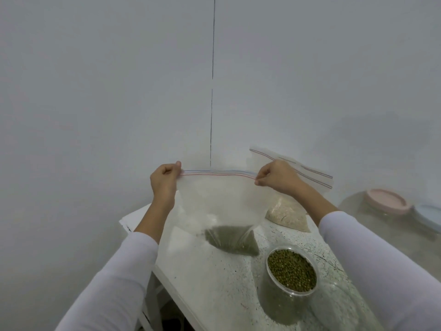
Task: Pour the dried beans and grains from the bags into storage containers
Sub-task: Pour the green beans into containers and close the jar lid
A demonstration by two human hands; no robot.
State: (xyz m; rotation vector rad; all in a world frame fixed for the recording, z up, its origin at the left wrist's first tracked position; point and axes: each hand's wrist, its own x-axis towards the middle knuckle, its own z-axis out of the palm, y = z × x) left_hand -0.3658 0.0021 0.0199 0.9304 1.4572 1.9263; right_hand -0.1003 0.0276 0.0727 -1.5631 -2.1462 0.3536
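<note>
I hold a clear zip bag (214, 201) upright above the table, with a small heap of green beans (232, 240) left in its lower corner. My left hand (164, 181) pinches the left end of the zip strip. My right hand (276, 176) pinches the right end, so the strip is stretched between them. A clear round container (290, 283) nearly full of green beans stands open on the table at the lower right of the bag. Behind my right hand a second zip bag (287, 215) holding pale grain leans against the wall.
The speckled white table (214, 283) is narrow, and its left edge drops off below my left forearm. At the far right stand clear containers, one with a pink lid (386, 200) and another with a pale blue lid (429, 215). A white wall rises close behind.
</note>
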